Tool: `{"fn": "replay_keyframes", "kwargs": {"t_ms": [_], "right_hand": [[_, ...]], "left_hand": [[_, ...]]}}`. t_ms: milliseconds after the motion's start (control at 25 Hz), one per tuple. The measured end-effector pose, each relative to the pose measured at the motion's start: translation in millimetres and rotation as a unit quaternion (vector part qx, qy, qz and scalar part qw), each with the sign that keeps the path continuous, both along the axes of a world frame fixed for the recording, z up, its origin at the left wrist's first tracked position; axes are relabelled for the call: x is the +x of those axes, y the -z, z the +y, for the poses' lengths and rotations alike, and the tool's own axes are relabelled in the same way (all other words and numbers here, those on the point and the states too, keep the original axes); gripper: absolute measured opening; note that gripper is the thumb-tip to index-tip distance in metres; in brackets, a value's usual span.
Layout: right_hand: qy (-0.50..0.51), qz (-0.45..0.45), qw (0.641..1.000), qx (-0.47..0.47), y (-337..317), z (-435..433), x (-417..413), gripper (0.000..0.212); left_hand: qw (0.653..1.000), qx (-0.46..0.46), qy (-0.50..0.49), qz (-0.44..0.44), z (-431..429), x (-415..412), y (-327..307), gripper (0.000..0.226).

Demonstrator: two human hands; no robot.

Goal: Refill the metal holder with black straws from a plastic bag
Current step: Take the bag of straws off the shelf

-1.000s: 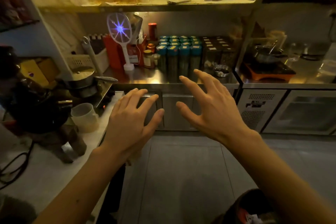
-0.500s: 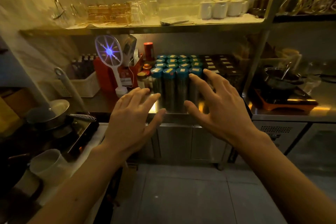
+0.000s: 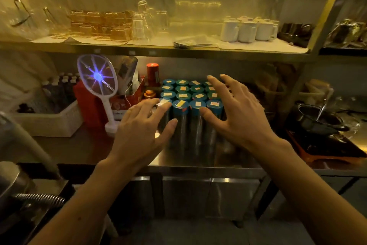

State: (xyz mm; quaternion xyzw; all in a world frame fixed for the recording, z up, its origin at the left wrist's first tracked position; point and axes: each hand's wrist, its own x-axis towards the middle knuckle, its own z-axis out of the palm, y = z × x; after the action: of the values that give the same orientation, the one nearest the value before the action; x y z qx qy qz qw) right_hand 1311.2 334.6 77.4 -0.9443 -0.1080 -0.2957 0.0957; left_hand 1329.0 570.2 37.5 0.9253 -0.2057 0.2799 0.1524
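Two hands were spread and held nothing: the left hand (image 3: 139, 131) and right hand (image 3: 236, 117) hung before the blue-lidded canisters (image 3: 188, 97). No straws, bag or holder showed. Straws likely light and bendy; hold them mid-bunch.

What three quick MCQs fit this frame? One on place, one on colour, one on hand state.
1. Where does the racket-shaped zapper stand?
A. left of the canisters
B. on the top shelf
C. on the floor

2. What colour are the canister lids?
A. red
B. teal
C. white

3. How are the hands?
A. both gripping a bag
B. one fisted
C. both open, empty

Key: A, it stands on the counter left of the canister block; B, the lids are teal with pale labels; C, left hand and right hand have spread fingers and hold nothing.
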Motion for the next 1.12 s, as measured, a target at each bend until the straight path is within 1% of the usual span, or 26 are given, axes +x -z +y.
{"fn": "replay_keyframes", "kwargs": {"t_ms": [160,440,640,920,1120], "right_hand": [[0.008,-0.019,1.000,-0.004,-11.3,1.0,75.9,0.078],[0.006,-0.019,1.000,-0.009,-14.0,-25.9,193.5,0.079],[-0.004,-0.051,0.999,-0.017,-16.3,-63.0,270.4,0.075],[-0.018,-0.032,0.999,-0.013,-32.8,-129.8,376.4,0.075],[-0.033,0.001,0.999,-0.032,-31.0,-153.7,428.8,0.069]], "left_hand": [[0.999,-0.034,0.030,-0.017,-5.5,84.3,-10.5,0.064],[0.998,-0.027,0.046,-0.028,-28.2,200.8,-14.4,0.064],[0.998,0.013,0.026,-0.050,-65.5,278.1,-29.1,0.061],[0.995,0.093,-0.009,-0.040,-115.2,385.1,-56.7,0.067],[0.995,0.098,-0.030,-0.020,-131.9,430.5,-62.7,0.066]]}}
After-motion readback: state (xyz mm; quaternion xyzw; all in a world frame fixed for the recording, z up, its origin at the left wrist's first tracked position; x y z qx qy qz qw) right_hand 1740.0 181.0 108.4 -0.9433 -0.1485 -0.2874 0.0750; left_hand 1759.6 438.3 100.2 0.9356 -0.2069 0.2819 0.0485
